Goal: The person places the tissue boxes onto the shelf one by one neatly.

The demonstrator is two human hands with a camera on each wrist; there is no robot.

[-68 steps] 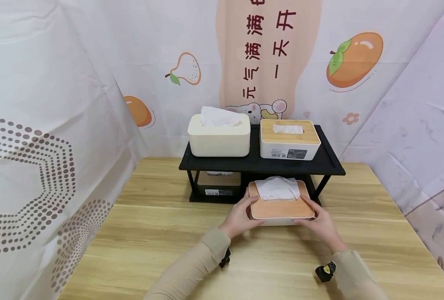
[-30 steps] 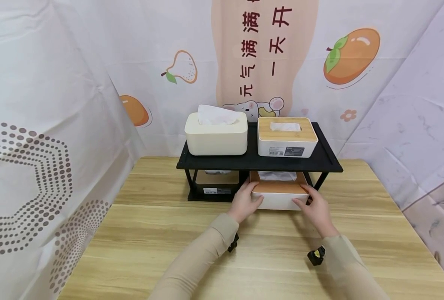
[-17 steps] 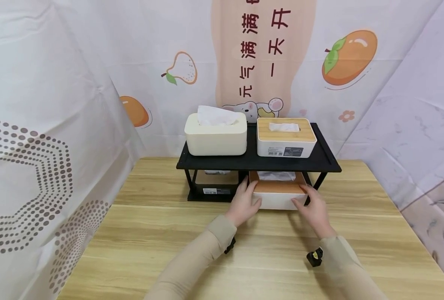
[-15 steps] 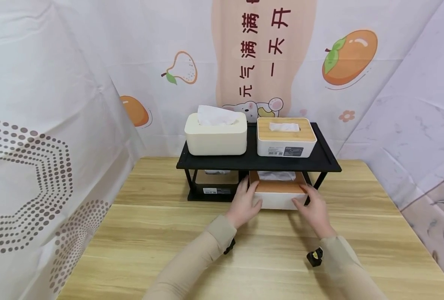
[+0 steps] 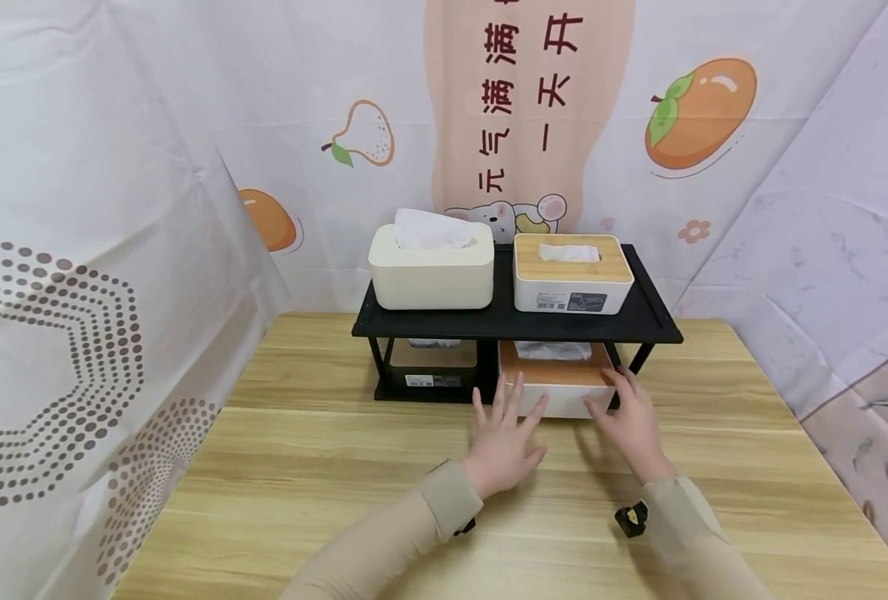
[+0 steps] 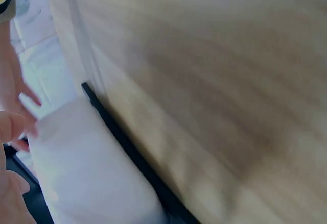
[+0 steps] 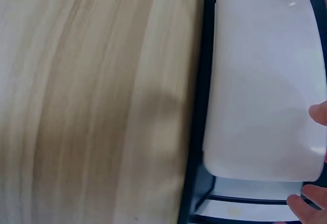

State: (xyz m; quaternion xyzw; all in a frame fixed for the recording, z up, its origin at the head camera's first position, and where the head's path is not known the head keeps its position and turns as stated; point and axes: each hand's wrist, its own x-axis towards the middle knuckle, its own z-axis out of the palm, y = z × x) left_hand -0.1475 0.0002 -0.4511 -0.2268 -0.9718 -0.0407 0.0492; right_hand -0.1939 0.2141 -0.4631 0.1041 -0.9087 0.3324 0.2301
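Note:
A white tissue box (image 5: 560, 402) with a wooden lid sits on the lower right tier of a black two-tier rack (image 5: 504, 327), white tissue showing at its slot. My left hand (image 5: 504, 450) is spread just in front of the box, fingers straight and holding nothing. At the box's front right corner my right hand (image 5: 634, 429) keeps its thumb on the front face and its fingers round the side. In the right wrist view the box's plain front (image 7: 263, 81) fills the right half, the thumb (image 7: 319, 113) at its edge.
Above, a cream tissue box (image 5: 434, 283) and a white one with a bamboo lid (image 5: 575, 292) stand on the upper tier. Another tissue box (image 5: 432, 358) occupies the lower left tier. The rack stands on a wooden table (image 5: 301, 467) before a printed curtain (image 5: 279, 100).
The tissue box has slid back into the lower right tier. My left hand has since let go of it and drawn back toward me, fingers spreading. My right hand stays at the box's corner.

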